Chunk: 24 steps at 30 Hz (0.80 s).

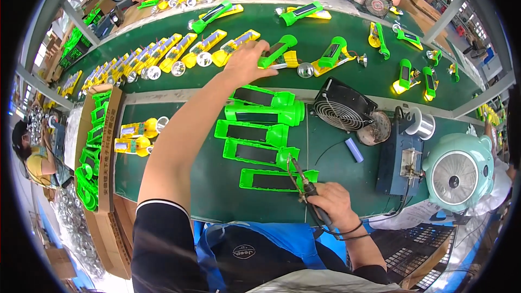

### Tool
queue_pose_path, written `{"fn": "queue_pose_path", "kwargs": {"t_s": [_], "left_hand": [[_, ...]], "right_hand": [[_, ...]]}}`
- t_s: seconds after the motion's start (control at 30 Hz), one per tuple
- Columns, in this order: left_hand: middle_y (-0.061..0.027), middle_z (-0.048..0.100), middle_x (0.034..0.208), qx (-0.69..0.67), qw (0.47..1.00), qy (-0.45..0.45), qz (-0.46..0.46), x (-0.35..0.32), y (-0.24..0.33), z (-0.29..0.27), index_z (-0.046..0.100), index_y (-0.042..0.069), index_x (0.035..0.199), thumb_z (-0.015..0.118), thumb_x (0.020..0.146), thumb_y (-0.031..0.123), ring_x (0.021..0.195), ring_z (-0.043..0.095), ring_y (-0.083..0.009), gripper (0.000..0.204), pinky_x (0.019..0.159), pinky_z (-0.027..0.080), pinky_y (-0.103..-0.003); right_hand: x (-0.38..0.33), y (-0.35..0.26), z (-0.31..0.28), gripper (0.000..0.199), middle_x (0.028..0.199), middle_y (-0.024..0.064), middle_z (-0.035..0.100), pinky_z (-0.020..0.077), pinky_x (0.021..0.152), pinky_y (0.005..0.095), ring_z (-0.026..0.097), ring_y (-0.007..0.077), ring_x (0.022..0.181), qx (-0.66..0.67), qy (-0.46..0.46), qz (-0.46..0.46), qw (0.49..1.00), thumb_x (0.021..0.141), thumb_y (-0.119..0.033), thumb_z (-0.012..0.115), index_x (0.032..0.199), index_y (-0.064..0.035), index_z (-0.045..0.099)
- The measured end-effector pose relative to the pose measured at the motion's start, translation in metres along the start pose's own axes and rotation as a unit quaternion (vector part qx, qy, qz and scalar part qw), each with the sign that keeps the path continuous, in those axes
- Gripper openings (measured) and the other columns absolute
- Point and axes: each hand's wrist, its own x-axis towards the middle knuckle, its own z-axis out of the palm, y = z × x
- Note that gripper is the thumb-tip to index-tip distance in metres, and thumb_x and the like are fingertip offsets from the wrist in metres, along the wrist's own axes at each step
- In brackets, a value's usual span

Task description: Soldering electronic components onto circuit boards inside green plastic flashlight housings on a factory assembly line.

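My left hand [247,64] reaches across to the far green belt, its fingers round the near end of a green flashlight casing [280,50]. Beside that casing lies a yellow piece [290,58] with a round silver reflector [305,70]. In my right hand [332,202] is a soldering iron [310,189], gripped by its handle, tip pointing up and away. The tip is over the nearest green casings. Several green casing halves with dark panels [252,130] lie in a column before me, the lowest one [271,180] by the iron.
A black fan [344,106], a blue soldering station [400,157], a solder spool [420,123] and a mint-coloured fan [458,176] stand right. A loose blue battery cell [354,150] lies near. Yellow assemblies [157,57] line the belt. A carton [111,146] holds green parts. Co-workers sit opposite.
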Motion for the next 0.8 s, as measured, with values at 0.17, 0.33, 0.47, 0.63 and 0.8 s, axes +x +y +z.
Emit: {"fn": "queue_pose_path", "kwargs": {"t_s": [0.17, 0.33, 0.47, 0.63, 0.8], "left_hand": [[-0.0149, 0.066, 0.111, -0.192, 0.966, 0.117, -0.127, 0.039, -0.055, -0.020, 0.071, 0.008, 0.100, 0.053, 0.092, 0.053, 0.110, 0.058, -0.0353, 0.049, 0.094, 0.045, -0.046], [-0.0183, 0.062, 0.119, 0.176, 0.972, -0.122, -0.097, 0.028, -0.079, -0.004, 0.044, 0.029, 0.137, 0.066, 0.083, 0.031, 0.111, 0.059, -0.0404, 0.058, 0.091, 0.047, -0.054], [-0.0245, 0.058, 0.117, 0.178, 0.970, -0.094, -0.139, 0.011, -0.054, -0.038, 0.044, 0.034, 0.133, 0.062, 0.084, 0.024, 0.108, 0.059, -0.0415, 0.054, 0.090, 0.048, -0.051], [-0.0146, 0.062, 0.114, -0.017, 0.986, -0.124, -0.108, -0.086, -0.041, -0.118, 0.059, 0.021, 0.121, 0.067, 0.083, 0.029, 0.106, 0.057, -0.0357, 0.040, 0.096, 0.046, -0.044], [-0.0033, 0.053, 0.118, -0.433, 0.826, -0.129, -0.337, -0.253, 0.050, -0.143, 0.032, 0.007, 0.150, 0.068, 0.090, 0.026, 0.096, 0.052, -0.0113, 0.072, 0.086, 0.046, -0.028]], "right_hand": [[0.010, 0.001, -0.001, 0.026, 0.105, 0.0055, 0.069, 0.0470, 0.079, 0.0355, 0.065, 0.0220, 0.101, -0.036, -0.004, 0.015, 0.999, 0.074, -0.011, 0.070, 0.099, -0.0116, 0.066], [0.011, -0.012, -0.003, 0.024, 0.101, -0.0010, 0.068, 0.0406, 0.081, 0.0349, 0.063, 0.0179, 0.101, -0.108, -0.026, 0.004, 0.994, 0.074, -0.015, 0.073, 0.097, -0.0174, 0.065], [0.030, -0.018, 0.005, 0.019, 0.097, 0.0097, 0.068, 0.0548, 0.070, 0.0349, 0.068, 0.0259, 0.087, 0.019, 0.029, -0.084, 0.996, 0.078, -0.014, 0.073, 0.095, -0.0112, 0.065], [0.048, -0.010, 0.027, 0.028, 0.100, 0.0094, 0.065, 0.0572, 0.072, 0.0365, 0.068, 0.0270, 0.085, 0.029, -0.098, -0.067, 0.992, 0.072, -0.016, 0.074, 0.098, -0.0118, 0.065], [0.072, 0.013, 0.048, 0.041, 0.091, 0.0099, 0.063, 0.0545, 0.062, 0.0377, 0.065, 0.0293, 0.073, 0.066, -0.015, -0.085, 0.994, 0.069, -0.004, 0.076, 0.104, -0.0131, 0.057]]}}
